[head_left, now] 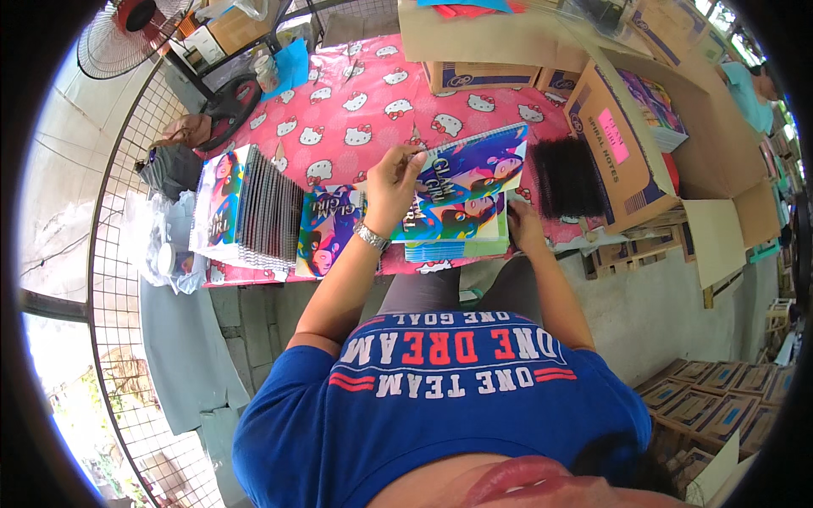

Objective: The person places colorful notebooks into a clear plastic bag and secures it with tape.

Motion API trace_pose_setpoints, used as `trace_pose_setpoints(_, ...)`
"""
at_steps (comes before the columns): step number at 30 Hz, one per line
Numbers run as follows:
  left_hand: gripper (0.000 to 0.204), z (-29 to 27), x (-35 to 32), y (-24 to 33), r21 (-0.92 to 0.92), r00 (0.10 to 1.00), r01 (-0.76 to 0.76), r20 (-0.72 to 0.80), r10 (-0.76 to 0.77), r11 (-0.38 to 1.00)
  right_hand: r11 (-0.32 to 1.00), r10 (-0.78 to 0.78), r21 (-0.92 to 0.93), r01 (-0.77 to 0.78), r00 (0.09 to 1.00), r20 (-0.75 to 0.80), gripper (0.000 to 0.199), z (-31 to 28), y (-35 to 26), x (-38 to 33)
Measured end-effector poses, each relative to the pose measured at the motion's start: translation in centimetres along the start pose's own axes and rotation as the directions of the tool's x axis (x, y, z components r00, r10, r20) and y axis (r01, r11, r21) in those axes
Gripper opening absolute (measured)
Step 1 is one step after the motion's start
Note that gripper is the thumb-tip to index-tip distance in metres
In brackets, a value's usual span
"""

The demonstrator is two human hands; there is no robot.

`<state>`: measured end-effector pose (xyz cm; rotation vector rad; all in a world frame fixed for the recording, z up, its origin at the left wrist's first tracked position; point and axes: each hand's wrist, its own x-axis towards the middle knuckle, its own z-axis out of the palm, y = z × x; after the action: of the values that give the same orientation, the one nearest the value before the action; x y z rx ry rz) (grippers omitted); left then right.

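Note:
My left hand (394, 182) pinches the left edge of a colourful notebook (478, 157), which is tilted up over a pile. Beneath it lies another notebook with the same cover (474, 222), on a stack of blue-edged and green sheets (436, 251). My right hand (527, 227) is at the right edge of this pile, its fingers curled and partly hidden; what they hold is unclear. A bundle of black spiral binding coils (566, 179) lies just beyond it on the right. Left of the pile, a similar notebook (326, 241) rests flat beside a tall stack of spiral-bound notebooks (267, 212).
A pink patterned cloth (356, 102) covers the table. At right stands an open carton (614, 157) with notebooks inside; more cartons (483, 76) are at the back. A fan (135, 34), a jar (267, 74) and plastic bags (161, 245) are at left. Another person (749, 97) is far right.

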<state>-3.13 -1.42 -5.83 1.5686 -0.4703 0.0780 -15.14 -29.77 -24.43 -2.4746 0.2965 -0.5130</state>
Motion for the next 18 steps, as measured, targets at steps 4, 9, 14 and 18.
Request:
trace_pose_setpoints(4,0.032,0.8,0.0,0.8,0.188,0.998,0.046,-0.055,-0.037,0.981,0.884,-0.191,-0.427,0.192,0.981,0.045,0.060,-1.2,-0.2,-4.7)
trace_pose_setpoints(9,0.020,1.4,-0.6,0.3,0.107,0.998,0.016,-0.065,-0.009,0.994,0.963,0.091,-0.262,-0.058,0.989,0.116,0.066,-4.1,-2.9,-5.0)
trace_pose_setpoints(14,0.021,0.5,-0.9,0.0,0.052,1.000,-0.024,-0.005,0.024,0.998,0.959,0.033,0.274,0.068,0.936,-0.350,0.062,-6.4,-8.9,-4.4)
trace_pose_setpoints(18,0.022,0.5,-0.9,0.3,0.172,0.995,0.095,0.003,-0.097,0.980,0.854,-0.356,0.292,0.432,0.892,-0.277,0.057,-9.5,-17.9,-1.8)
